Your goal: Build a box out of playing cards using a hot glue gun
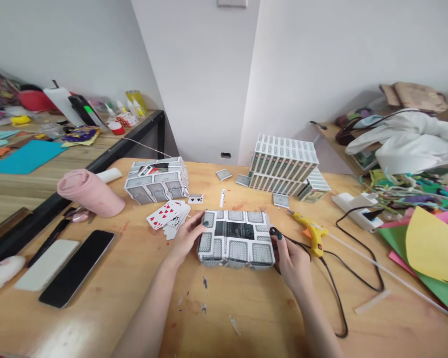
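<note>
A flat box (240, 249) covered in grey-backed playing cards lies on the table in front of me, with a dark opening in its top. My left hand (188, 237) grips its left end, thumb on the upper edge. At the right end, my right hand (291, 257) holds the box's side between thumb and fingers; some of those fingers are hidden. Behind my left hand is a fan of loose playing cards (164, 215), a ten of hearts on top. Farther back stands a similar card-covered box (157, 181). A yellow glue gun (312, 232) lies beyond my right hand.
Stacked card packs (283, 161) stand at the back right. The glue gun's black cord curls past a white power strip (358, 209). A pink roll (91, 193) and a black phone (76, 268) lie left. Coloured sheets (433, 248) cover the right edge.
</note>
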{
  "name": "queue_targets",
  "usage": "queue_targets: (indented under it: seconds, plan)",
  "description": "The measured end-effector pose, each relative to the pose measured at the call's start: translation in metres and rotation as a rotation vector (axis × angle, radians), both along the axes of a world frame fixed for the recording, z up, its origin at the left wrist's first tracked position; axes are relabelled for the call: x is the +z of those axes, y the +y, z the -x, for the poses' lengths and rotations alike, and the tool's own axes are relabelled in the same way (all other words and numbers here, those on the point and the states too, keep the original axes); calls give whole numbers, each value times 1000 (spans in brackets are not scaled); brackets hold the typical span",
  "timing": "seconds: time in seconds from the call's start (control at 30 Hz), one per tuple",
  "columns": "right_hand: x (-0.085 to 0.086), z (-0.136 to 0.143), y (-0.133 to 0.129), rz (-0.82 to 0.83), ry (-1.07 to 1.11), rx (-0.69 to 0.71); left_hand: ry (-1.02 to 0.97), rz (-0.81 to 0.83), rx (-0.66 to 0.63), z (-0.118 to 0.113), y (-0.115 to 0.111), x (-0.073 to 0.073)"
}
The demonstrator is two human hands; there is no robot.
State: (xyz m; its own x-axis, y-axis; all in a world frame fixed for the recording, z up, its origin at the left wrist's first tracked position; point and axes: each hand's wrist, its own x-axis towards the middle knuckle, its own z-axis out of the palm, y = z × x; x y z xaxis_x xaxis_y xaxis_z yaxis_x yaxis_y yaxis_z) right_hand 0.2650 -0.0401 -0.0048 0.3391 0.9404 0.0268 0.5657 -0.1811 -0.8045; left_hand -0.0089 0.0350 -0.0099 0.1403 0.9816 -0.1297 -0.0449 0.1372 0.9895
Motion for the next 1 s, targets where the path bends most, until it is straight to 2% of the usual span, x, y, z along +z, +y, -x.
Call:
queue_targets:
  seconds: [0.07,0.13,0.2,0.27,0.33,0.4,0.57,0.67,0.83,1.0]
  plan:
    - [0,1,0,0,0,-16,-129,13,-193,12,-2,4]
    - [1,3,0,21,31,-41,-158,-22,-418,23,-5,7]
    - [1,5,0,55,36,-33,-25,-65,-561,31,-9,8]
    - [1,6,1,69,19,-18,159,-95,-603,31,-12,8]
    - [0,5,2,52,47,-32,262,-117,-581,27,-14,6]
    - [-3,3,2,9,173,-56,248,-133,-540,20,-14,5]
    - [-6,-2,4,-128,649,-23,-54,-148,-371,7,-11,3]
    - [-3,0,3,-158,810,30,-198,-142,-212,4,-9,-3]
    - [1,10,-2,-196,967,135,-371,-100,-27,-3,-5,-14]
    - [-2,18,-6,-168,924,225,-370,-145,107,-10,-4,-11]
